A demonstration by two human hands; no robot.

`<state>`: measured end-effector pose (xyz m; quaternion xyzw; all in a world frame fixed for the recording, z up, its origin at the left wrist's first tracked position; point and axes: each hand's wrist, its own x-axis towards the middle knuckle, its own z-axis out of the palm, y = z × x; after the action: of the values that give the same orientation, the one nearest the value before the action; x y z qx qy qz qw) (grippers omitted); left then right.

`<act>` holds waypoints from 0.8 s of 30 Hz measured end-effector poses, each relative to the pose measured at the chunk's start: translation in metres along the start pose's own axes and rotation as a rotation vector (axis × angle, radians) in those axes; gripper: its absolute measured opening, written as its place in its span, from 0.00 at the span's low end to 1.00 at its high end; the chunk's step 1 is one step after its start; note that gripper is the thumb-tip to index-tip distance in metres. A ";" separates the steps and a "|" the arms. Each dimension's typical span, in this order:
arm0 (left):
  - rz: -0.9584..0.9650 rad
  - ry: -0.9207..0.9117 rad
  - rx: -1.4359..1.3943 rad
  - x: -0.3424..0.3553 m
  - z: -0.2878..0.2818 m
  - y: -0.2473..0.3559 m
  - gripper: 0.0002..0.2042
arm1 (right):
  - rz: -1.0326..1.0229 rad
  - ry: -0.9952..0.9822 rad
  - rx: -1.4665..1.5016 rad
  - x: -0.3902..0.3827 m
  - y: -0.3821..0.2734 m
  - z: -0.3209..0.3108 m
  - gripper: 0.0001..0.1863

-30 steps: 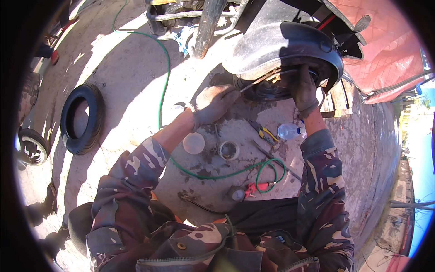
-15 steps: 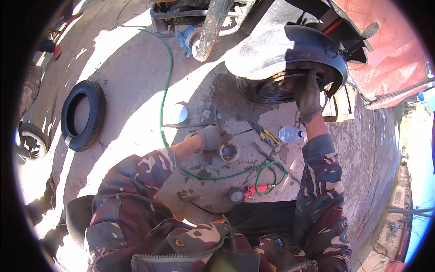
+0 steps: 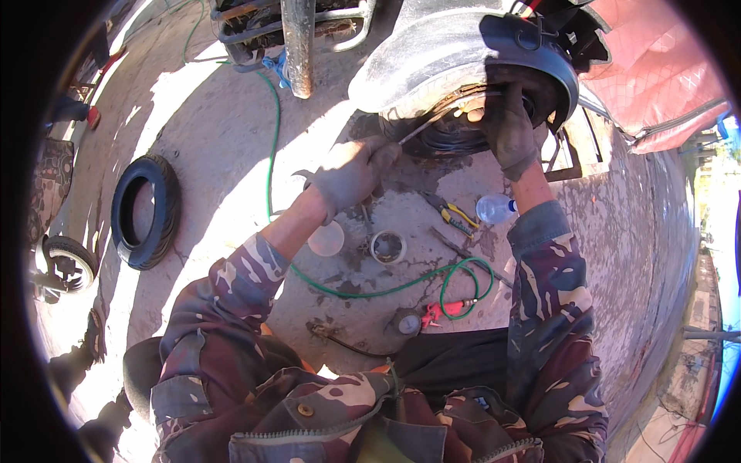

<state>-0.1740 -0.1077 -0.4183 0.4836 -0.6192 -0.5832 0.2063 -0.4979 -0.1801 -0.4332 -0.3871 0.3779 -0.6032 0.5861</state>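
Note:
My left hand (image 3: 351, 171), in a grey glove, is closed round a thin metal rod (image 3: 421, 130). The rod's far end reaches the wheel (image 3: 444, 143) under a dark rounded fender (image 3: 432, 54). Also gloved, my right hand (image 3: 511, 135) is in under the fender's right part, its fingers curled in against the wheel. Bare-looking fingertips show beside the rod's end; the fender's shadow hides some of the grip. On the ground below are an open round can (image 3: 388, 247) and a pale round lid (image 3: 326, 239).
Yellow-and-black pliers (image 3: 451, 212), a clear plastic bottle (image 3: 494, 208) and a red air gun (image 3: 448, 311) with a gauge (image 3: 407, 322) lie near me. A green hose (image 3: 347, 294) winds across the ground. A loose tyre (image 3: 145, 212) lies at left; a metal post (image 3: 299, 50) stands ahead.
My left hand has moved up and forward from beside the can, bringing the rod to the wheel. My right hand stays at the wheel. The whole view has shifted slightly.

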 end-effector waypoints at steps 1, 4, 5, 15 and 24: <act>-0.018 -0.001 -0.061 0.004 -0.002 0.001 0.22 | 0.013 0.062 -0.071 0.000 -0.001 0.000 0.29; -0.071 -0.032 -0.024 0.011 -0.012 0.004 0.24 | -0.002 0.028 -0.133 0.000 -0.004 0.003 0.29; -0.088 -0.045 0.019 0.012 -0.016 0.004 0.25 | 0.011 0.032 -0.083 0.000 -0.004 0.005 0.29; 0.084 -0.113 -0.065 0.027 -0.007 -0.030 0.20 | -0.738 -0.081 -1.479 -0.011 -0.007 0.006 0.28; -0.286 -0.284 0.031 -0.022 0.009 -0.065 0.21 | -0.145 -0.015 -0.520 -0.007 -0.017 0.023 0.26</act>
<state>-0.1484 -0.0745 -0.4740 0.4825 -0.5759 -0.6595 0.0245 -0.4836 -0.1725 -0.4083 -0.5554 0.4869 -0.5234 0.4249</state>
